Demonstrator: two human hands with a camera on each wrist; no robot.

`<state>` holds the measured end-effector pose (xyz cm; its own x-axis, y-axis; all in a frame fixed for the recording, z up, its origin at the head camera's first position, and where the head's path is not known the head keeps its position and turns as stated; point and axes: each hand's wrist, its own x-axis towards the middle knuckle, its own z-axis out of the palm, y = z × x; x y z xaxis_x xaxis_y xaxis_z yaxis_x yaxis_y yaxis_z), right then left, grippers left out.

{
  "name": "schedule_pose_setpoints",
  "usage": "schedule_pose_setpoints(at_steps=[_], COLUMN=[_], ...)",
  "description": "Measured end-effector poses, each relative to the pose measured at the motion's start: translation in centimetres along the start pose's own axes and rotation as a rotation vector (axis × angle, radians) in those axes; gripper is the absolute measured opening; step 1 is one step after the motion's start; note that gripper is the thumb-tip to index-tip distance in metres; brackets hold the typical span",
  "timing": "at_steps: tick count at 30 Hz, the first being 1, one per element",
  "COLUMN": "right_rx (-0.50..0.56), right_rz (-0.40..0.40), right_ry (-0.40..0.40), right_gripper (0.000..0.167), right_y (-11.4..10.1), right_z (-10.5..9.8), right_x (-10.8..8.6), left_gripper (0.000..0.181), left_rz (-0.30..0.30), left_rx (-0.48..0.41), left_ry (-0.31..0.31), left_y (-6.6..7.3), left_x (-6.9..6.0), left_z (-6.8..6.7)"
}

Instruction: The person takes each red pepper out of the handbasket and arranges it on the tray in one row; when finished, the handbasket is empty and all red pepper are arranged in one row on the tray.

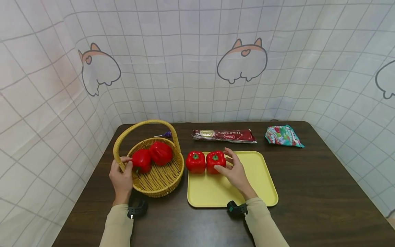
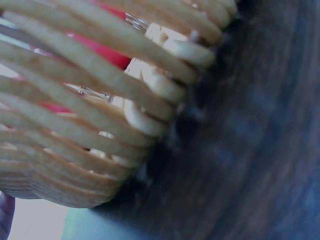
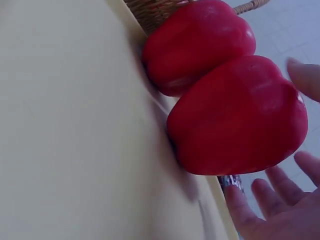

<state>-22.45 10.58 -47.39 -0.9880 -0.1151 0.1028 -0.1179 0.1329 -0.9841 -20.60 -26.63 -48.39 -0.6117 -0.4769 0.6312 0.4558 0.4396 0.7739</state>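
Note:
My left hand (image 1: 121, 174) holds the yellow wicker basket (image 1: 158, 190) at its left side, where the arched handle meets the rim. Two red bell peppers (image 1: 161, 153) lie inside the basket; in the left wrist view red shows through the weave (image 2: 90, 120). Two more peppers stand side by side at the upper left of the yellow tray (image 1: 265, 192), stems up: a left one (image 1: 195, 162) and a right one (image 1: 215, 162). My right hand (image 1: 236, 173) is around the right pepper with thumb and fingers spread. In the right wrist view the fingers (image 3: 285, 187) appear apart from that pepper (image 3: 240, 120).
Behind the tray lies a long dark-red snack packet (image 1: 225, 136). A teal and red bag (image 1: 283, 136) is at the back right. A purple-wrapped lollipop (image 1: 166, 134) lies behind the basket. A patterned white curtain (image 1: 191, 68) surrounds the dark wooden table (image 1: 324, 192).

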Motion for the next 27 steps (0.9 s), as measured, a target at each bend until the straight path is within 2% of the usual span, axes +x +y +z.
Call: schedule_pose_setpoints(at_steps=[3,9,12,14,17,20,22,24,27], right_rx=[0.027,-0.017,-0.030,-0.025,0.042,0.157,0.208,0.226,0.179], right_rz=[-0.092,-0.366,-0.449,-0.469,-0.441,-0.357,-0.295,-0.245,-0.187], right_ry=[0.088,0.284,0.319,0.318,0.276,0.201,0.133,0.057,-0.035], right_gripper=[0.063,0.039,0.031,0.028,0.025,0.023,0.024,0.027,0.031], right_y=[-0.4,-1.8,-2.6,-2.8,-2.7,-2.8,-3.7,-4.9,-5.3], right_z=[0.0,1.1,2.1,2.9,4.3,6.1,7.3,8.4,10.2], right_x=[-0.2,-0.6,-0.9,-1.0,-0.8,-0.7,-1.0,-1.4,-1.5], left_gripper=[0.008,0.005,0.007,0.008,0.008,0.005,0.004,0.005,0.010], left_rz=[0.010,0.024,0.030,0.037,0.051,0.062,0.071,0.077,0.085], left_rx=[0.005,0.084,0.092,0.092,0.101,0.109,0.115,0.121,0.123], left_ry=[0.012,0.077,0.077,0.070,0.069,0.077,0.088,0.095,0.102], left_y=[-0.8,-3.3,-3.8,-3.9,-3.9,-4.0,-4.0,-2.9,-1.0], left_x=[0.0,-0.1,0.0,0.0,0.1,0.1,0.1,0.1,-0.2], left_z=[0.1,0.1,0.0,-0.1,-0.1,-0.1,0.0,0.1,0.1])
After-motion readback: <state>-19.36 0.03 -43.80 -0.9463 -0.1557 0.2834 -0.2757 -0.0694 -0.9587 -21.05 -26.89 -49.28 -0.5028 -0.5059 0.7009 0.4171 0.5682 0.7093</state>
